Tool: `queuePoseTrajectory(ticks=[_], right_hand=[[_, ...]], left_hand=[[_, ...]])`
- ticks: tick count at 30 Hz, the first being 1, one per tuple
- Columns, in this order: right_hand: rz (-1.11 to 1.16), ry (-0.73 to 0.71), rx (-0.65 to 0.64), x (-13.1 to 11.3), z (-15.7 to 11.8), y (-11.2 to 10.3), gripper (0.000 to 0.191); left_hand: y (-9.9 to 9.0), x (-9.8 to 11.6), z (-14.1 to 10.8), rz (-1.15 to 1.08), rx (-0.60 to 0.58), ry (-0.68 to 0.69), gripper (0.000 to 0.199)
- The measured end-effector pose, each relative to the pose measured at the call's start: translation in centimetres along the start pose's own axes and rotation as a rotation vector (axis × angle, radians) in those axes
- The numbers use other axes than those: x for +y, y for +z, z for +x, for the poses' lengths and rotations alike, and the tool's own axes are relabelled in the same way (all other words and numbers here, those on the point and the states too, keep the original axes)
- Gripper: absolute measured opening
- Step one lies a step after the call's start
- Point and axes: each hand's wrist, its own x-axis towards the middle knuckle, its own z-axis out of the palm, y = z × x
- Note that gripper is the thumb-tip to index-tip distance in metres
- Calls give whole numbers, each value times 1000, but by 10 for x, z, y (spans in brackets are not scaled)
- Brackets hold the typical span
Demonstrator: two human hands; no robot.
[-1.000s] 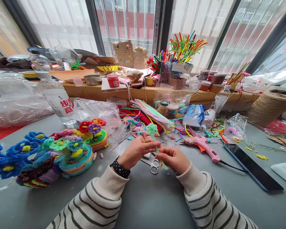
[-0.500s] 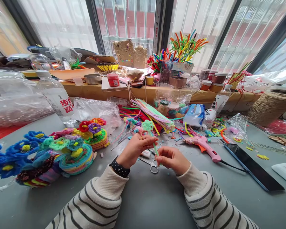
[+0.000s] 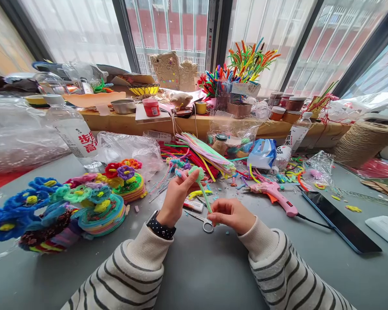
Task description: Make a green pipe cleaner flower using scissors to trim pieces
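Note:
My left hand [image 3: 177, 193] pinches the head of a mint-green pipe-cleaner flower [image 3: 196, 173] between thumb and fingers. The flower's pale green stem [image 3: 204, 194] slants down to my right hand [image 3: 231, 213], whose thumb and fingertips are closed on its lower end. Partly behind the stem lies a pair of scissors [image 3: 207, 226] with silver handles on the grey table. A small white box with dark lettering [image 3: 194, 205] sits just above the scissors, between my hands.
Left stand blue pipe-cleaner flowers [image 3: 27, 200] and a coiled pastel base [image 3: 108, 217]. A bundle of pastel pipe cleaners [image 3: 207, 155] lies behind my hands. Rightward are a pink glue gun [image 3: 273, 193] with its cord, a phone [image 3: 341, 219] and a twine spool [image 3: 364, 144].
My left hand has moved up from the stem to the flower's head, and its wrist is more upright. More stem shows between the hands. My right hand keeps its pinch, nearly unmoved.

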Motion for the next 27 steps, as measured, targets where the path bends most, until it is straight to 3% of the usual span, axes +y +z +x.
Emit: queuePoseTrajectory(ticks=[5,13,27], right_hand=[[-69,-12,9,-4,-2,-1,27],[-157,-190,308,-7,-1,-2,27],[-345,-245,427,4,2,-10,24]], left_hand=[[-1,-1,1,50,81,-18,24],[5,-4,-5,396,-172,-21,30],[3,-10,-3,447,-230,-38,23]])
